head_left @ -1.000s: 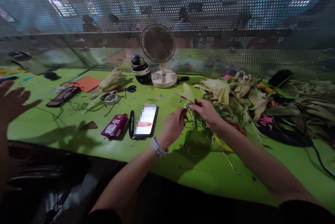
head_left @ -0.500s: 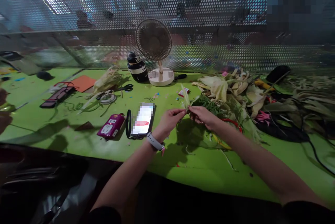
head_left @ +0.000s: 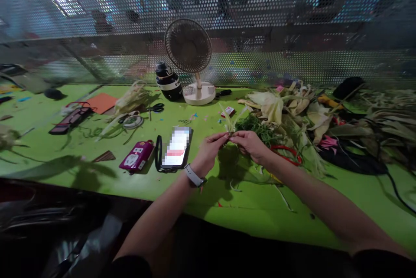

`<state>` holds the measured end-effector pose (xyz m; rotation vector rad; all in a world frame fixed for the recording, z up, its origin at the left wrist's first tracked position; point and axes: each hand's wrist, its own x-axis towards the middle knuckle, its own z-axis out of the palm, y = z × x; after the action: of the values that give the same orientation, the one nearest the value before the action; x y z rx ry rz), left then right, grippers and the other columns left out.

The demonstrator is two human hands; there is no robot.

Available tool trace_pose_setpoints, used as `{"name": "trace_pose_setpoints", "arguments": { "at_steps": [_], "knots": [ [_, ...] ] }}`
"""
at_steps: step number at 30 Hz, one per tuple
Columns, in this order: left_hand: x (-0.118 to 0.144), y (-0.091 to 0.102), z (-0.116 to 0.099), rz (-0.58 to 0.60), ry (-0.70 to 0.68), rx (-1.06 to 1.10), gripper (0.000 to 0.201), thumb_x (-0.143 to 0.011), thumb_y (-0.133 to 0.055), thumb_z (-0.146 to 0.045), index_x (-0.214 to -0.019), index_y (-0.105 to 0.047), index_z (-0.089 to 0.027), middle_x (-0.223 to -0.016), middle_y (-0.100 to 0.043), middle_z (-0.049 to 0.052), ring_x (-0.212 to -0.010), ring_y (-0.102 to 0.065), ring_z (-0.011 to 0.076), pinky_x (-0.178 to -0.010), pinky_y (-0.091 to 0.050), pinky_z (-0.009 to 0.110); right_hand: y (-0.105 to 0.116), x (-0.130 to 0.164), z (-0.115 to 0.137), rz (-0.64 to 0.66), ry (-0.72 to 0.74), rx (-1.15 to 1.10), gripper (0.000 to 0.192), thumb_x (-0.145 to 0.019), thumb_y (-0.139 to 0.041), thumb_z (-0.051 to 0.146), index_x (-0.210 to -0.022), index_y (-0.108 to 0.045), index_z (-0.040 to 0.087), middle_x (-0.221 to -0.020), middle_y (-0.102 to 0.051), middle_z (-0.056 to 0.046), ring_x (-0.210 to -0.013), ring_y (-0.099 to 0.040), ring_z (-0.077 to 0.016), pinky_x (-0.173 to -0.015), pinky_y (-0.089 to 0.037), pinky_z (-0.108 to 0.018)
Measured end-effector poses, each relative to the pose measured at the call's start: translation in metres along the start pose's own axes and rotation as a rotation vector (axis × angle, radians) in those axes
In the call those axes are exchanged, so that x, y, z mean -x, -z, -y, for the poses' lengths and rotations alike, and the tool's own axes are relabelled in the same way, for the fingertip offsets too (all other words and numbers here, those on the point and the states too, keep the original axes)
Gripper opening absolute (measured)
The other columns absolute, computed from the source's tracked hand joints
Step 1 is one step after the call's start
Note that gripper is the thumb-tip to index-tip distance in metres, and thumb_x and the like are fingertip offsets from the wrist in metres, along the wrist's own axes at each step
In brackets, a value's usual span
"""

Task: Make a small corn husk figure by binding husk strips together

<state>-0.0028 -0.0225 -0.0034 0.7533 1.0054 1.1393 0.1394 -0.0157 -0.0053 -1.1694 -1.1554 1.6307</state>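
My left hand point(head_left: 209, 150) and my right hand point(head_left: 248, 143) meet fingertip to fingertip above the green table point(head_left: 253, 208). Together they pinch a small bundle of pale corn husk strips point(head_left: 230, 122) that fans upward from the fingers. A light band sits on my left wrist. A lit phone point(head_left: 177, 148) lies just left of my left hand. A heap of corn husks point(head_left: 286, 109) lies right behind my right hand, with green strands point(head_left: 256, 126) and a red loop point(head_left: 289, 152) close by.
A pink device point(head_left: 136, 156) lies left of the phone. Scissors point(head_left: 156, 108), a tape roll point(head_left: 131, 121), an orange sheet point(head_left: 102, 103) and another phone point(head_left: 69, 120) lie further left. A small fan point(head_left: 190, 52) and a dark bottle point(head_left: 167, 82) stand before the perforated screen.
Both hands have dropped slightly toward the table, holding the husk piece, which now looks split into thin strips. The other person's hand at the far left has left the view.
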Motion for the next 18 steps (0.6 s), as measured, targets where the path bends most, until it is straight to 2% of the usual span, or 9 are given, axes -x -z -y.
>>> {"name": "trace_pose_setpoints", "arguments": {
  "at_steps": [7, 9, 11, 14, 16, 18],
  "knots": [
    [-0.001, 0.003, 0.002, 0.017, 0.123, 0.138, 0.018, -0.057, -0.08, -0.022, -0.072, -0.074, -0.015, -0.074, -0.071, 0.001, -0.067, -0.057, 0.0078, -0.065, -0.041, 0.02, 0.002, -0.001, 0.0, -0.008, 0.012, 0.062, 0.029, -0.058, -0.068, 0.04, -0.071, -0.056, 0.016, -0.044, -0.037, 0.011, -0.036, -0.023, -0.0035, -0.038, -0.011, -0.022],
    [-0.001, 0.003, 0.003, 0.026, 0.142, 0.173, 0.018, -0.056, -0.08, -0.022, -0.071, -0.074, -0.014, -0.073, -0.07, 0.001, -0.065, -0.056, 0.0076, -0.062, -0.041, 0.02, 0.004, -0.001, -0.004, -0.028, 0.064, 0.13, 0.031, -0.06, -0.067, 0.042, -0.072, -0.054, 0.017, -0.046, -0.039, 0.01, -0.038, -0.027, -0.0047, -0.039, -0.016, -0.021],
    [-0.001, 0.002, 0.004, 0.02, 0.147, 0.199, 0.018, -0.055, -0.08, -0.022, -0.07, -0.074, -0.014, -0.07, -0.07, 0.001, -0.064, -0.056, 0.0081, -0.062, -0.041, 0.02, 0.005, -0.001, -0.009, -0.101, 0.197, 0.263, 0.031, -0.063, -0.066, 0.042, -0.076, -0.052, 0.018, -0.048, -0.039, 0.01, -0.041, -0.033, -0.0064, -0.042, -0.023, -0.021],
    [0.001, 0.002, 0.004, -0.013, 0.139, 0.205, 0.018, -0.054, -0.08, -0.021, -0.07, -0.074, -0.014, -0.071, -0.069, 0.002, -0.066, -0.057, 0.0086, -0.063, -0.042, 0.02, 0.008, 0.002, -0.017, -0.281, 0.482, 0.644, 0.027, -0.073, -0.063, 0.037, -0.088, -0.053, 0.018, -0.049, -0.043, 0.009, -0.043, -0.041, -0.0089, -0.047, -0.029, -0.021],
    [0.002, 0.002, 0.003, -0.04, 0.135, 0.2, 0.017, -0.055, -0.079, -0.019, -0.071, -0.074, -0.014, -0.075, -0.07, 0.002, -0.071, -0.058, 0.0094, -0.067, -0.043, 0.02, 0.01, 0.004, -0.021, -0.339, 0.733, 0.962, 0.021, -0.082, -0.058, 0.032, -0.096, -0.056, 0.017, -0.057, -0.055, 0.005, -0.048, -0.049, -0.0103, -0.05, -0.032, -0.022],
    [0.002, 0.003, 0.003, -0.049, 0.136, 0.19, 0.016, -0.056, -0.078, -0.018, -0.071, -0.074, -0.014, -0.079, -0.071, 0.003, -0.076, -0.059, 0.0101, -0.069, -0.044, 0.02, 0.012, 0.006, -0.023, -0.326, 1.016, 1.243, 0.018, -0.088, -0.052, 0.026, -0.102, -0.06, 0.017, -0.068, -0.064, -0.001, -0.056, -0.055, -0.0113, -0.054, -0.034, -0.023]
  ]
}}
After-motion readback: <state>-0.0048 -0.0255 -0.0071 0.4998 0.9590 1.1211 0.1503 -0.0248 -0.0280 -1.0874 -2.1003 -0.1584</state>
